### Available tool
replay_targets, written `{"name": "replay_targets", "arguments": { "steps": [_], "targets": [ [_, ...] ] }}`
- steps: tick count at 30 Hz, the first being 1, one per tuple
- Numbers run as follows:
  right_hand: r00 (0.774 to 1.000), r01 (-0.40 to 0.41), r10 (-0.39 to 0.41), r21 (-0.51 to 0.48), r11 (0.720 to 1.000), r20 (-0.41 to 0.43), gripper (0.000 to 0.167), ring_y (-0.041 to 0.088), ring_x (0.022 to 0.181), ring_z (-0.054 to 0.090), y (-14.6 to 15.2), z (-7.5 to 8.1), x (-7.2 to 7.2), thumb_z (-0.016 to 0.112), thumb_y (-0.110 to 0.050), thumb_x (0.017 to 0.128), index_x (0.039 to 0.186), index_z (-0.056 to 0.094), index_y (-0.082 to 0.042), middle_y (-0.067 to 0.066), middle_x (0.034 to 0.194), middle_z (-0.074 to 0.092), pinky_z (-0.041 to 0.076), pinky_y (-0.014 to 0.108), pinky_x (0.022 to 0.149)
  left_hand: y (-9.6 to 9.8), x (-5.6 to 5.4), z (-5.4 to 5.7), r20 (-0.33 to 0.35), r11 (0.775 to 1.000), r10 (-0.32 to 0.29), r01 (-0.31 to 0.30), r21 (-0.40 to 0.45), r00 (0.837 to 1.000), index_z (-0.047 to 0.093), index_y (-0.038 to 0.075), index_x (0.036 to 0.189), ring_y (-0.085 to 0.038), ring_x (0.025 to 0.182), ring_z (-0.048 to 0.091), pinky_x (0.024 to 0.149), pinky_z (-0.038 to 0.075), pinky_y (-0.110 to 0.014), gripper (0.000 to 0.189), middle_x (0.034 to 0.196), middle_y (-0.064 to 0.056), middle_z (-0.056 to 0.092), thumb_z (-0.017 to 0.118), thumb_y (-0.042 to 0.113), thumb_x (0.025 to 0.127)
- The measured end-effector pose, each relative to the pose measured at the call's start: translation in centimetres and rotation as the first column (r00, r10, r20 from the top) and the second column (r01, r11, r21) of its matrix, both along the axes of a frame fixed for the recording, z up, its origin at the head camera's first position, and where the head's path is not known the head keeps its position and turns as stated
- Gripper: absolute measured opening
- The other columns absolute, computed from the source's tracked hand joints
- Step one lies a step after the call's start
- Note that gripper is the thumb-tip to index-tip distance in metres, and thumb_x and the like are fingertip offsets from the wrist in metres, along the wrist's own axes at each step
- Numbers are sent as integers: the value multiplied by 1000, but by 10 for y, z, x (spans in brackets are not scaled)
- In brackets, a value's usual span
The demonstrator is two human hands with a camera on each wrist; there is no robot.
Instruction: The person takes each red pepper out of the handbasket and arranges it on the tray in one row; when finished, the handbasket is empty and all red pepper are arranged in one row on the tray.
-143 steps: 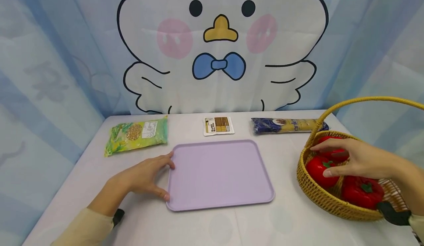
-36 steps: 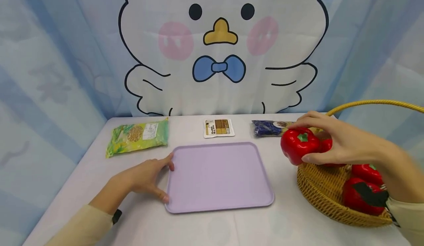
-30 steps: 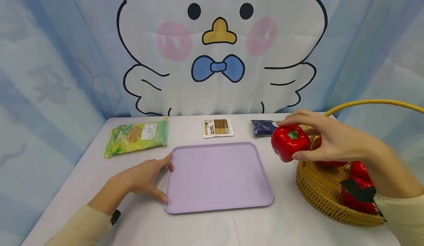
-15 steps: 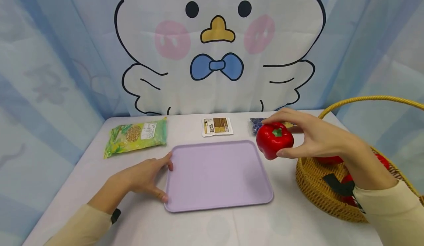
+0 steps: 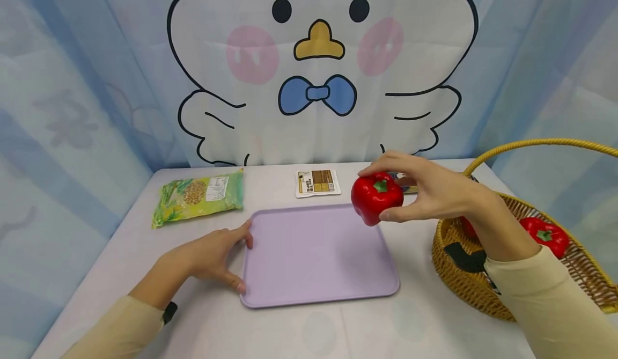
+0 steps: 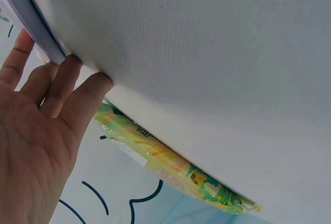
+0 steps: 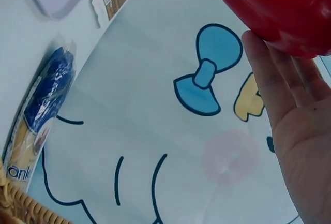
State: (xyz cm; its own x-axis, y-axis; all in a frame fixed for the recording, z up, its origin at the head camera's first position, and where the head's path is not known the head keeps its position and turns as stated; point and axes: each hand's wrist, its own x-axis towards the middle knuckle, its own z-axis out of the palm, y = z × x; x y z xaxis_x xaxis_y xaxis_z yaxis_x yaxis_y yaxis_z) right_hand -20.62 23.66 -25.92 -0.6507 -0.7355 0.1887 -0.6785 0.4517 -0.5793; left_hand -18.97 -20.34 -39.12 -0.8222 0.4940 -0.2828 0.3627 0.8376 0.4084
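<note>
My right hand (image 5: 429,190) pinches a red bell pepper (image 5: 370,200) with a green stem between thumb and fingers. The pepper hangs above the far right corner of a lilac tray (image 5: 314,257). Its glossy side fills the top right of the right wrist view, with the fingertips against it. My left hand (image 5: 205,257) rests at the tray's left edge, thumb and fingers spread apart and touching the rim. In the left wrist view the fingertips lie along the tray's edge (image 6: 31,19). More red peppers (image 5: 545,236) lie in a wicker basket (image 5: 458,292), partly hidden by my right forearm.
A green and yellow bag (image 5: 198,198) lies at the back left, a small white and brown packet (image 5: 317,183) behind the tray. A blue and yellow pasta packet (image 7: 44,107) lies at the back right, mostly covered by my right hand. The basket's tall handle (image 5: 536,142) arches up on the right.
My right hand took the bell pepper out of the basket and has carried it leftward, from beside the tray to above its far right corner. My left hand has stayed at the tray's edge.
</note>
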Motion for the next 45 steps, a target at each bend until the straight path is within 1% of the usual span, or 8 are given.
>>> {"name": "replay_targets", "arguments": {
  "steps": [6, 13, 19, 23, 27, 30, 37, 45],
  "targets": [
    [1000, -5, 5, -14, 1000, 22, 69, 21, 124, 55, -10, -2, -8, 89, -22, 79, 140, 57, -30, -5, 136, 56, 59, 37, 92, -1, 0, -1, -9, 1000, -9, 9, 11, 1000, 53, 29, 119, -24, 116, 53, 110, 43, -55, 80, 162, -19, 37, 90, 66, 58],
    [1000, -8, 8, -27, 1000, 24, 67, 22, 126, 54, -23, -4, -16, 88, -22, 80, 140, 58, -30, -4, 138, 55, 59, 39, 94, -3, 1, -1, -22, 1000, -20, 20, 14, 1000, 52, 30, 116, -26, 120, 54, 110, 43, -55, 78, 168, -18, 26, 90, 67, 59],
    [998, -36, 38, -46, 998, 47, 66, 23, 126, 54, -33, -8, -21, 87, -22, 81, 140, 59, -28, -3, 138, 55, 59, 39, 94, -4, -1, -4, -31, 999, -26, 27, 27, 999, 52, 29, 116, -28, 127, 54, 113, 41, -55, 79, 167, -19, 26, 89, 68, 58],
    [997, -49, 52, -58, 997, 58, 67, 23, 127, 52, -40, -11, -25, 88, -22, 80, 140, 58, -28, -4, 138, 55, 59, 38, 93, -4, 1, -4, -18, 1000, -8, 8, 28, 1000, 53, 30, 116, -30, 130, 52, 114, 40, -56, 79, 167, -19, 27, 90, 67, 57],
    [995, -66, 71, -65, 996, 72, 66, 22, 127, 53, -49, -17, -30, 87, -23, 81, 140, 58, -26, -6, 137, 56, 60, 38, 92, -4, 4, -5, 16, 1000, 18, -18, 24, 1000, 54, 31, 118, -28, 128, 52, 114, 39, -58, 80, 165, -17, 32, 90, 66, 56],
    [994, -75, 80, -66, 995, 76, 63, 21, 124, 55, -58, -20, -33, 86, -25, 83, 139, 59, -25, -7, 135, 58, 60, 40, 92, -4, 5, -4, 19, 1000, 12, -12, 23, 1000, 54, 30, 119, -26, 124, 52, 114, 39, -57, 81, 164, -17, 34, 90, 67, 57],
    [991, -113, 119, -83, 990, 66, 63, 20, 123, 56, -74, -24, -40, 86, -25, 82, 139, 59, -26, -5, 134, 58, 59, 38, 92, -2, 4, 1, 4, 1000, 9, -9, 15, 1000, 54, 30, 118, -31, 131, 51, 114, 38, -58, 80, 167, -18, 29, 90, 67, 57],
    [989, -117, 124, -82, 990, 85, 61, 20, 122, 56, -84, -30, -46, 87, -26, 81, 137, 63, -29, -3, 129, 59, 59, 40, 93, -3, 2, -1, 4, 999, 23, -23, 22, 1000, 53, 32, 118, -30, 130, 51, 114, 39, -59, 80, 167, -15, 29, 90, 67, 57]
  ]
}}
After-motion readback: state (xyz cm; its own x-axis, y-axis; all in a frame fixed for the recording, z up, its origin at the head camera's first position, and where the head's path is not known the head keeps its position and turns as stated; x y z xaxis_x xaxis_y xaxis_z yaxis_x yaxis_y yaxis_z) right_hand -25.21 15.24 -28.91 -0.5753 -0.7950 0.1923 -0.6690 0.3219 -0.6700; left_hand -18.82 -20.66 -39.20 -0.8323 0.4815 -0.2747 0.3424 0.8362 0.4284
